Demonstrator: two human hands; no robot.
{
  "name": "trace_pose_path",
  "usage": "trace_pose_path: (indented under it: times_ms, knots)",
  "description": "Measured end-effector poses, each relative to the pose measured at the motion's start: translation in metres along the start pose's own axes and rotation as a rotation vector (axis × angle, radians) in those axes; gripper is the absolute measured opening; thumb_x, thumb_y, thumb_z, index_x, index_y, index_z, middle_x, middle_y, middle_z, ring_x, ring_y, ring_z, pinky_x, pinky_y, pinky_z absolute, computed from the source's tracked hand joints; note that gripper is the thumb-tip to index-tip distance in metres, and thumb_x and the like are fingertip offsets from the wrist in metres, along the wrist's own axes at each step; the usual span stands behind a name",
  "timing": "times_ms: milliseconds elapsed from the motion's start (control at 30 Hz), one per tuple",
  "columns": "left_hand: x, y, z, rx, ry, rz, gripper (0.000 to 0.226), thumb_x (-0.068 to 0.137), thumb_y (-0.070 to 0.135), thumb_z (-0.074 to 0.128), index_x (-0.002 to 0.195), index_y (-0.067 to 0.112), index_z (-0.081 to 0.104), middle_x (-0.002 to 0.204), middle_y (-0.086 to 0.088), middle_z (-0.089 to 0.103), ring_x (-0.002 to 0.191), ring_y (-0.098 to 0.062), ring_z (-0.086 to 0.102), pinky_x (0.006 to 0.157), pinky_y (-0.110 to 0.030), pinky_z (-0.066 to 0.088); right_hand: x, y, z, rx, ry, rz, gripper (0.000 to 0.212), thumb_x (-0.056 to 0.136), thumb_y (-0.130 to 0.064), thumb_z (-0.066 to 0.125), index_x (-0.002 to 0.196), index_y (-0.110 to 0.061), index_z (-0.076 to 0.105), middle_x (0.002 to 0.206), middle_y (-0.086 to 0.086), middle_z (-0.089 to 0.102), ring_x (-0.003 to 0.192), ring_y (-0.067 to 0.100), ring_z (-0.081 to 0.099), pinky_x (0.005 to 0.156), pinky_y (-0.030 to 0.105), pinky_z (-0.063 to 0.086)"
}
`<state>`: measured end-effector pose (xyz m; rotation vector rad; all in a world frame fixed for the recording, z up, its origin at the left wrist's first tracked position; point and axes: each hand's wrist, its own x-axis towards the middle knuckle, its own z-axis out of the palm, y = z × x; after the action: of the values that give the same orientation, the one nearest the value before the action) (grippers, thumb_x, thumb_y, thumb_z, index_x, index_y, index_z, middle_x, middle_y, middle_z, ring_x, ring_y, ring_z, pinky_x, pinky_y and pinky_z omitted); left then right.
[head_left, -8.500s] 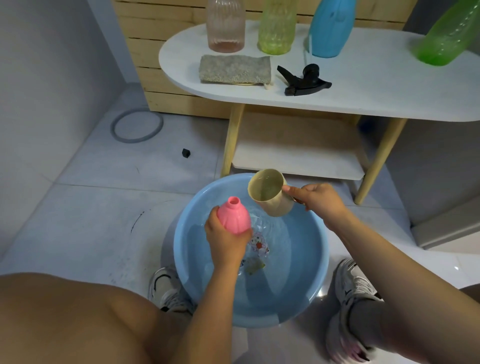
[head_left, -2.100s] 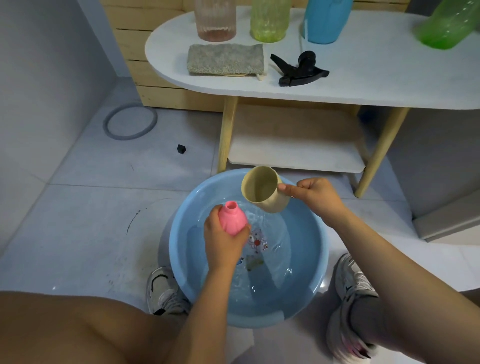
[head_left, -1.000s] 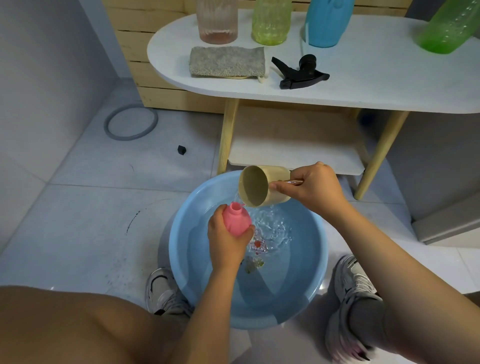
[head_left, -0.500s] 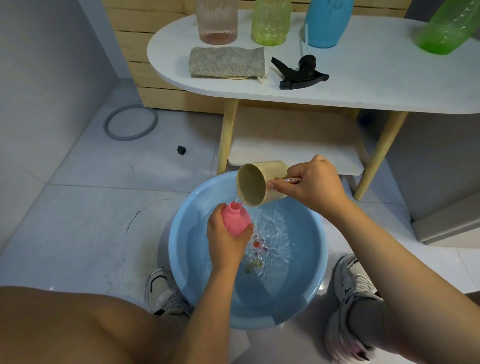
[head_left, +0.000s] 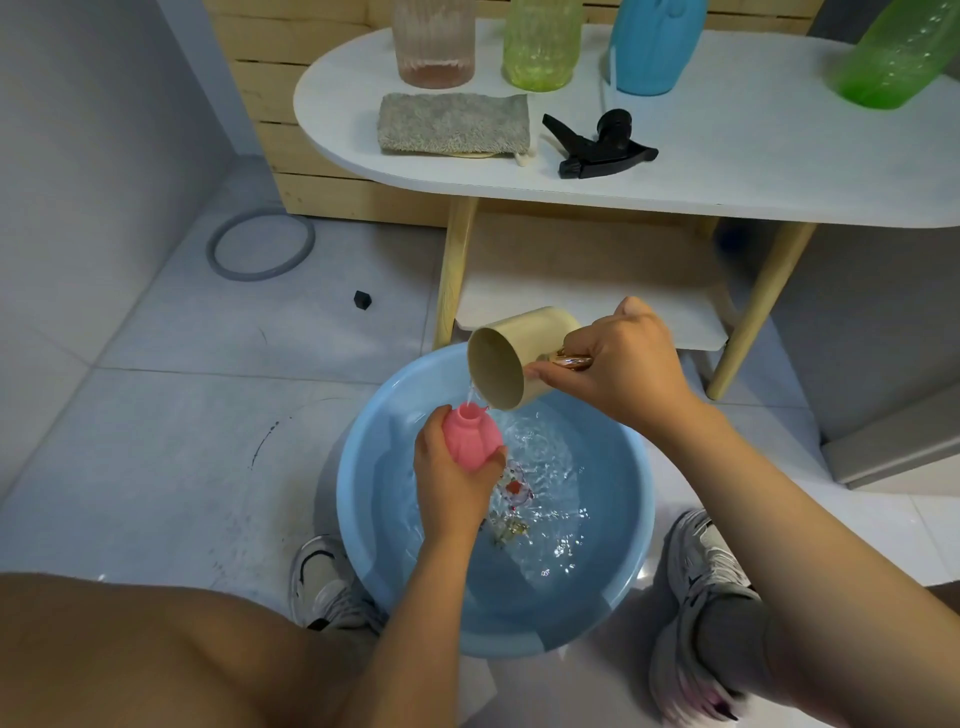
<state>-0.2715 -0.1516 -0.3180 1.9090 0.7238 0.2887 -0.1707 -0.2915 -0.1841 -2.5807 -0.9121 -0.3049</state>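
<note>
My left hand (head_left: 449, 486) grips a small pink bottle (head_left: 470, 436) upright over a light blue basin (head_left: 363, 499) of water on the floor. My right hand (head_left: 618, 371) holds a beige cup (head_left: 519, 356) by its handle, tipped on its side just above the bottle's mouth. A thin stream of water runs from the cup's rim into the bottle's neck. The water in the basin ripples over a coloured print on its bottom.
A white oval table (head_left: 727, 150) stands behind the basin with a grey cloth (head_left: 452, 122), a black spray head (head_left: 597, 148) and pink, yellow-green, blue and green bottles. A grey ring (head_left: 260, 244) lies on the tiled floor. My shoes flank the basin.
The cup has gone from nearly upright beside the bottle to tipped on its side above it, and water now pours into the bottle. My left hand has stayed put.
</note>
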Motion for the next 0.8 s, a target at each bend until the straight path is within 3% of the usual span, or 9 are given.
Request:
trace_pose_path:
  times_ms: [367, 800]
  knots:
    - [0.0004, 0.0015, 0.0005, 0.018, -0.015, 0.009, 0.078, 0.066, 0.029, 0.083, 0.131, 0.028, 0.040, 0.130, 0.004, 0.045, 0.117, -0.022, 0.049, 0.090, -0.041, 0.050, 0.0009, -0.0077, -0.0039, -0.047, 0.131, -0.108, 0.048, 0.072, -0.042, 0.071, 0.042, -0.010, 0.053, 0.036, 0.008, 0.045, 0.041, 0.023, 0.025, 0.063, 0.027, 0.019]
    - [0.0000, 0.0041, 0.0004, 0.043, -0.031, -0.006, 0.078, 0.066, 0.033, 0.082, 0.131, 0.029, 0.039, 0.131, 0.003, 0.044, 0.116, -0.024, 0.049, 0.086, -0.044, 0.052, 0.0034, -0.0083, -0.0008, -0.087, 0.186, -0.224, 0.045, 0.071, -0.038, 0.074, 0.040, -0.012, 0.055, 0.033, 0.005, 0.039, 0.040, 0.021, 0.019, 0.059, 0.030, 0.019]
